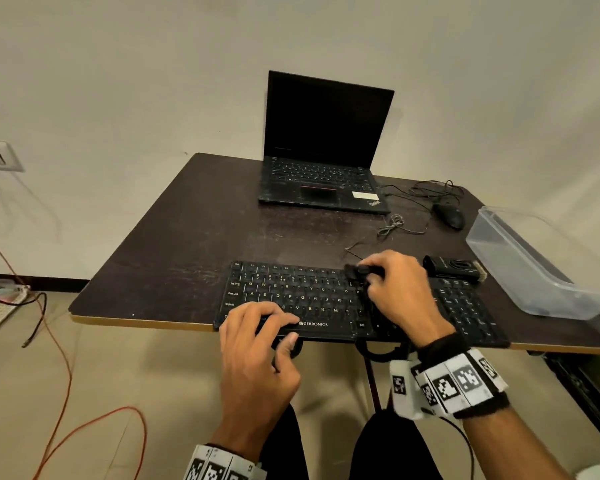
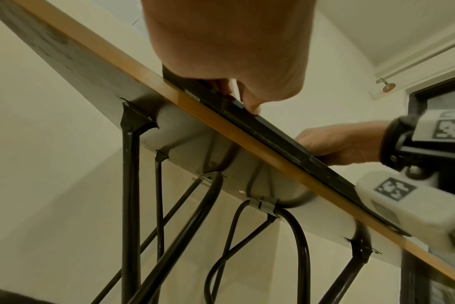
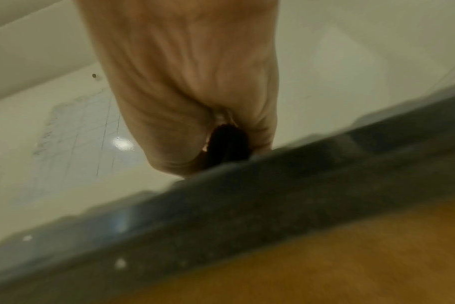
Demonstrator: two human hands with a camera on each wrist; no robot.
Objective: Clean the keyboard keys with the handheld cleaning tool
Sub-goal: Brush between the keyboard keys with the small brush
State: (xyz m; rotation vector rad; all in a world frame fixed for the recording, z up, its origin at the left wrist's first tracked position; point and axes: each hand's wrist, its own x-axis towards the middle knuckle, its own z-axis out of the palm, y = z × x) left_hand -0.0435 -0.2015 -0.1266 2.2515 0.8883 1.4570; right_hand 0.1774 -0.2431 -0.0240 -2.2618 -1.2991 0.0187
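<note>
A black Zebronics keyboard [image 1: 312,299] lies along the near edge of the dark table [image 1: 187,237]. My left hand [image 1: 284,329] holds its front left corner, fingers on the bottom row and thumb against the front edge. The left wrist view shows that thumb tip on the keyboard's front rim [image 2: 281,131]. My right hand [image 1: 364,275] grips a small black cleaning tool [image 1: 355,271], its tip on the keys at the upper right of the letter block. In the right wrist view the dark tool [image 3: 229,144] pokes out under my palm, over the blurred keyboard [image 3: 247,216].
An open black laptop [image 1: 326,150] stands at the table's far side, with a wired mouse [image 1: 449,214] and loose cable [image 1: 392,225] to its right. A clear plastic box [image 1: 534,265] sits at the right edge. A black device [image 1: 452,268] lies beyond the number pad.
</note>
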